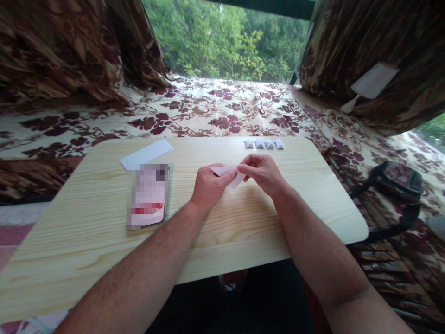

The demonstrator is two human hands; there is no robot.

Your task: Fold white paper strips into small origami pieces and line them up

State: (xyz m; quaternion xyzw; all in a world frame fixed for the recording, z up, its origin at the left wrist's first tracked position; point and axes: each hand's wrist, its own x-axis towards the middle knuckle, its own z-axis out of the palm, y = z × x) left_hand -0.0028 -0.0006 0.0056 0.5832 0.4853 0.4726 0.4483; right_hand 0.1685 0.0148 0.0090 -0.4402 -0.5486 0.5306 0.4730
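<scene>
Over the middle of the light wooden table, both hands hold one small piece of folded white paper (235, 181), its lower corner pointing toward me. My left hand (212, 183) grips the paper's left side, thumb on top. With thumb and fingertips, my right hand (261, 170) pinches its upper right edge. The fingers cover much of the paper, so its full shape is hidden. Beyond my right hand, several small folded white paper pieces (264, 144) stand in a row near the far edge.
White paper strips (148, 154) lie at the table's (86, 208) far left. In front of them is a pixelated phone-like object (148, 197). A white lamp (373, 81) stands by the right curtain, and a dark chair (396, 185) is at the right. Floral cloth covers the ledge behind.
</scene>
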